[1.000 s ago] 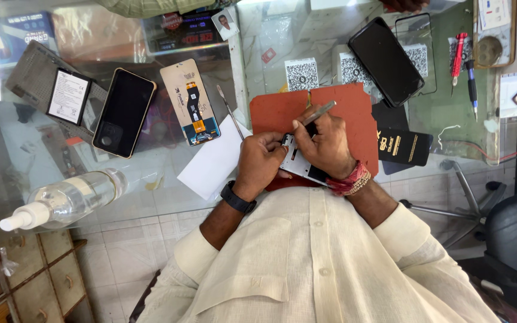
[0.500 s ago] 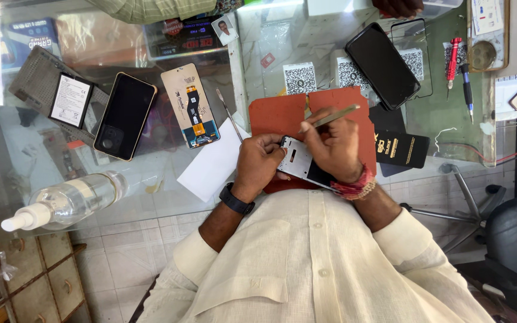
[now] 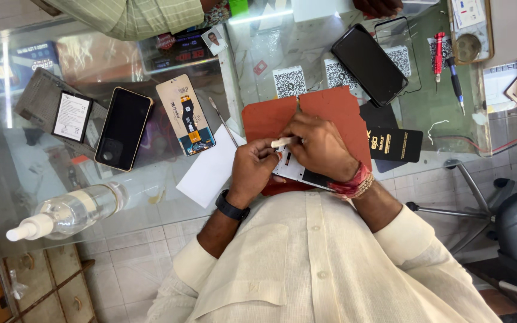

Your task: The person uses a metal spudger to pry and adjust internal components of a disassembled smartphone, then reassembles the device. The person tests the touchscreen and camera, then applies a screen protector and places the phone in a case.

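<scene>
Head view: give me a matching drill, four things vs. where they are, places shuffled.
Things:
1 spray bottle
2 red screwdriver
3 white phone
4 thin tool

Places:
A in the left hand, over the red mat
B lying on its side at the picture's lower left
C beside the blue pen, upper right
D sticking out of the right hand

Pairs: 1-B, 2-C, 3-A, 4-D
</scene>
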A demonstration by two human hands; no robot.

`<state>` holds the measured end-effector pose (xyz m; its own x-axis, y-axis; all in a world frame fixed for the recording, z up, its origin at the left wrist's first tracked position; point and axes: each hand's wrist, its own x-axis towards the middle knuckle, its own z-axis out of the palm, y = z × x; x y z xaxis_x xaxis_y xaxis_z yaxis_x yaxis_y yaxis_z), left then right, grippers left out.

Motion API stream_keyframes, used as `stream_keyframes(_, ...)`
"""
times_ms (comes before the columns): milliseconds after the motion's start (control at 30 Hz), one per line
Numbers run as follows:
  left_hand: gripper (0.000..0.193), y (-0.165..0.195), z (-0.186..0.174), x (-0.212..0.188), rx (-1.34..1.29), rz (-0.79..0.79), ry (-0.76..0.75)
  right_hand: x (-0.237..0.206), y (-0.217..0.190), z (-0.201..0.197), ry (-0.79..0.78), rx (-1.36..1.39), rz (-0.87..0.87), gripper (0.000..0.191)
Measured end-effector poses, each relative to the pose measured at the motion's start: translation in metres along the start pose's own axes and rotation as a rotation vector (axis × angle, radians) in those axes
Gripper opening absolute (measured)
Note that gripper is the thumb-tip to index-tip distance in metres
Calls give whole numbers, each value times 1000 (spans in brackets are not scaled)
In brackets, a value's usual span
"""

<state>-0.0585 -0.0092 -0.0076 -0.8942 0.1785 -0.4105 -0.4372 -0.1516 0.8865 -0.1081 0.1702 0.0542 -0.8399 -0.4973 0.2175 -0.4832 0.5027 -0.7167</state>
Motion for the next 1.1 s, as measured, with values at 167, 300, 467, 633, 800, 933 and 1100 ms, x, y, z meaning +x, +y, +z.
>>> stream_keyframes(167,26,3,0,-1,-48,2,31,-7,-2,9,157,-356,-245,10)
stream_keyframes(300,23,7,2,-4,14,20,85,-17,13,7,292,-165,-7,15)
stream_keyframes(467,22,16,10,-4,127,66,149,-31,27,-11,358,32,190,32)
stream_keyframes(633,23,21,18,-4,173,129,114,-49,12,-26,184,102,238,16)
stream_keyframes(800,25,23,21,-6,191,147,28,-60,4,-29,95,-4,237,10)
stream_keyframes(933,26,21,18,-11,175,133,-18,-57,9,-36,67,58,217,8)
stream_keyframes(1100,20,8,15,-4,-2,146,-109,-38,2,-44,127,-40,146,8)
